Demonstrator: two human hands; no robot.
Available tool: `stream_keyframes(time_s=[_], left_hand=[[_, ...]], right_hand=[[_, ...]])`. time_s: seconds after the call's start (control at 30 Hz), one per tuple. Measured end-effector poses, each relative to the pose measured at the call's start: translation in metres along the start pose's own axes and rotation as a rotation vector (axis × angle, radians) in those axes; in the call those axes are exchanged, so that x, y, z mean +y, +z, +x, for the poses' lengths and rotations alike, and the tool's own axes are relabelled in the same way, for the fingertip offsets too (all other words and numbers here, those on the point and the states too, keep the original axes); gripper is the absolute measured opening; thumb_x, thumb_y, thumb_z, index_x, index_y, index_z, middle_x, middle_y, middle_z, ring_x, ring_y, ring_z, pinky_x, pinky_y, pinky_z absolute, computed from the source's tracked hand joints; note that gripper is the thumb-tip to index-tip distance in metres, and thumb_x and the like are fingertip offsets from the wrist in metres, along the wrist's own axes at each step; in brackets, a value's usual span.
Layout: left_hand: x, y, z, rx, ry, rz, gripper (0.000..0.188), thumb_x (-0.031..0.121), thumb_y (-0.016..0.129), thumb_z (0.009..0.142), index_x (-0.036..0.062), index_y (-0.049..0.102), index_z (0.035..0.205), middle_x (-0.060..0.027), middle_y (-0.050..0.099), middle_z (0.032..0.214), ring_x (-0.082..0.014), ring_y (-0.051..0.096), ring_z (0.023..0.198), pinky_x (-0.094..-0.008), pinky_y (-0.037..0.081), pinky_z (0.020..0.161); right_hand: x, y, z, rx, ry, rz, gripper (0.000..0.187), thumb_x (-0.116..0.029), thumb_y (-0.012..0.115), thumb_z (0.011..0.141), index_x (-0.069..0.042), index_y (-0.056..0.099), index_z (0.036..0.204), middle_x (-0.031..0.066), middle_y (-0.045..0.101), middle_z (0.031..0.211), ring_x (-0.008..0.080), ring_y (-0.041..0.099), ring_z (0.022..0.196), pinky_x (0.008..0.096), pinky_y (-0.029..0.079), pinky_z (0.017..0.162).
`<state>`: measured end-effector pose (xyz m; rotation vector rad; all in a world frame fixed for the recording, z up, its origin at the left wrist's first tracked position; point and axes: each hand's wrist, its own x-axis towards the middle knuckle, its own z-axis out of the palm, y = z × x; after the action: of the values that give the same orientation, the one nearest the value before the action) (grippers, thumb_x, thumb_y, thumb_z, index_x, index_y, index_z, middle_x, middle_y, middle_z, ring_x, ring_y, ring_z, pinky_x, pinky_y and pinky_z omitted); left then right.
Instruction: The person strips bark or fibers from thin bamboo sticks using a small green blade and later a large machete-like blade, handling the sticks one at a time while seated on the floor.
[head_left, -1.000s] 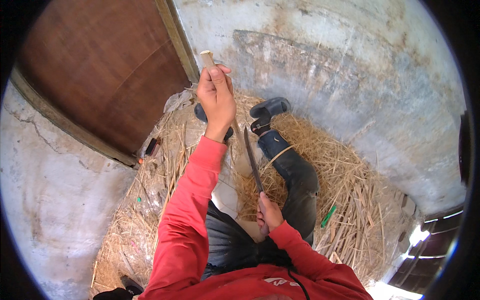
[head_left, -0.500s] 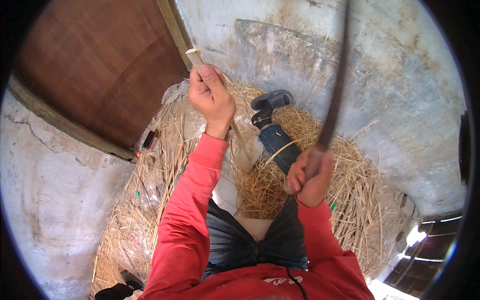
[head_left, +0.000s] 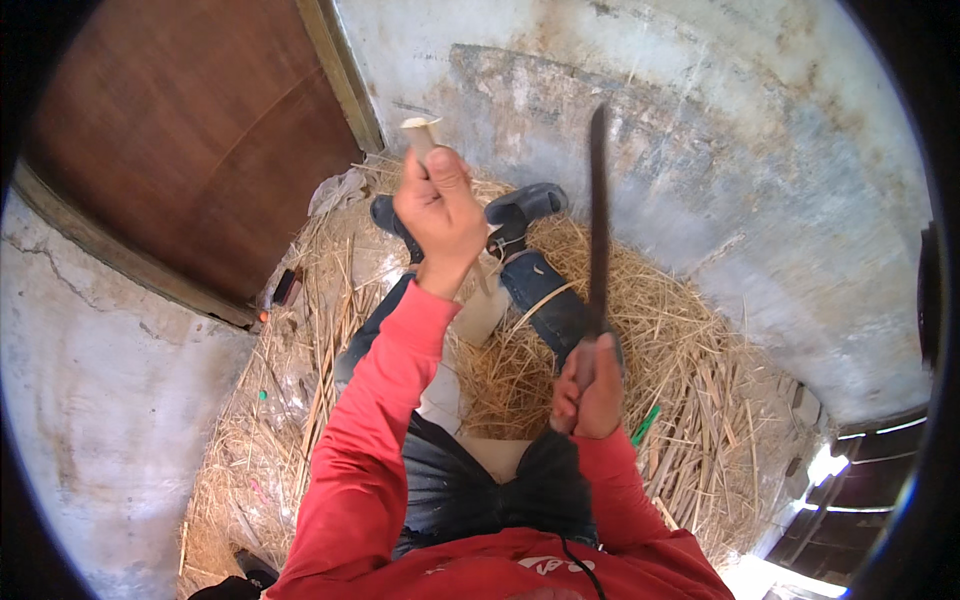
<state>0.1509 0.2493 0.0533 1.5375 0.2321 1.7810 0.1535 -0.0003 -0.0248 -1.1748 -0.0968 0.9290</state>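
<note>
My left hand [head_left: 440, 215] is raised in front of me, fingers wrapped round a pale bamboo strip [head_left: 424, 138]. Its cut, whitish upper end pokes out above my thumb, and a thin lower part shows below my wrist. To the right and lower, my right hand [head_left: 594, 392] grips the handle of a machete [head_left: 598, 220]. The long dark blade points upward, away from me, and stands apart from the strip. Most of the handle is hidden by my fingers.
Straw-like shavings [head_left: 520, 390] cover the floor between and around my spread legs. Split slats [head_left: 700, 430] and a green object [head_left: 645, 425] lie at right. A stained wall [head_left: 760, 170] curves ahead, a brown door panel [head_left: 190, 140] stands left, and a dark small object [head_left: 287, 288] lies near it.
The machete has swung left and lower in view, its blade now wholly visible. My left hand with the bamboo strip has shifted slightly right and down. More of my left foot shows.
</note>
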Motion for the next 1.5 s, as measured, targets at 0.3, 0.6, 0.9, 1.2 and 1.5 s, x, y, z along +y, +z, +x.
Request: stream_keyframes(time_s=[0.3, 0.6, 0.9, 1.2, 1.5], left_hand=[[0.002, -0.005, 0.009, -0.023, -0.06, -0.022, 0.035, 0.034, 0.044, 0.106, 0.0079, 0.046, 0.083, 0.0031, 0.044, 0.059, -0.0024, 0.036, 0.048, -0.02, 0.025, 0.043], [-0.01, -0.024, 0.014, 0.003, -0.078, 0.003, 0.037, 0.036, 0.044, 0.106, 0.0075, 0.046, 0.082, 0.0034, 0.043, 0.058, -0.0026, 0.036, 0.048, -0.0203, 0.025, 0.043], [-0.003, -0.01, 0.029, 0.023, -0.133, 0.029, 0.037, 0.035, 0.048, 0.105, 0.006, 0.05, 0.081, 0.0049, 0.046, 0.064, -0.001, 0.038, 0.056, -0.019, 0.029, 0.05], [-0.006, -0.022, 0.029, 0.08, -0.069, 0.123, 0.038, 0.036, 0.048, 0.105, 0.0059, 0.051, 0.081, 0.0049, 0.047, 0.065, -0.0014, 0.039, 0.056, -0.0191, 0.03, 0.05], [0.0, -0.015, 0.025, 0.125, -0.053, 0.177, 0.039, 0.036, 0.048, 0.105, 0.0056, 0.051, 0.081, 0.0058, 0.044, 0.062, -0.0012, 0.038, 0.055, -0.0205, 0.027, 0.049]], right_hand=[[0.061, 0.014, -0.002, -0.118, -0.154, -0.154, 0.063, -0.07, 0.043, 0.092, -0.009, 0.044, 0.079, 0.0017, 0.038, 0.056, 0.0146, 0.039, 0.043, 0.0304, 0.037, 0.043], [0.011, 0.008, 0.022, 0.011, 0.175, 0.044, 0.065, -0.073, 0.038, 0.093, -0.01, 0.044, 0.079, -0.0018, 0.035, 0.055, 0.0115, 0.034, 0.04, 0.027, 0.033, 0.038], [0.074, 0.01, 0.011, -0.264, -0.377, 0.029, 0.055, -0.063, 0.042, 0.098, -0.01, 0.045, 0.082, 0.002, 0.039, 0.057, 0.0152, 0.039, 0.043, 0.0297, 0.035, 0.041], [0.102, -0.009, 0.002, -0.063, 0.455, -0.131, 0.062, -0.07, 0.04, 0.094, -0.01, 0.045, 0.081, 0.0007, 0.038, 0.055, 0.0129, 0.038, 0.04, 0.028, 0.036, 0.04], [0.082, 0.036, 0.006, -0.287, -0.595, 0.451, 0.065, -0.073, 0.033, 0.094, -0.009, 0.045, 0.089, 0.0019, 0.042, 0.057, 0.0167, 0.043, 0.042, 0.0321, 0.038, 0.04]])
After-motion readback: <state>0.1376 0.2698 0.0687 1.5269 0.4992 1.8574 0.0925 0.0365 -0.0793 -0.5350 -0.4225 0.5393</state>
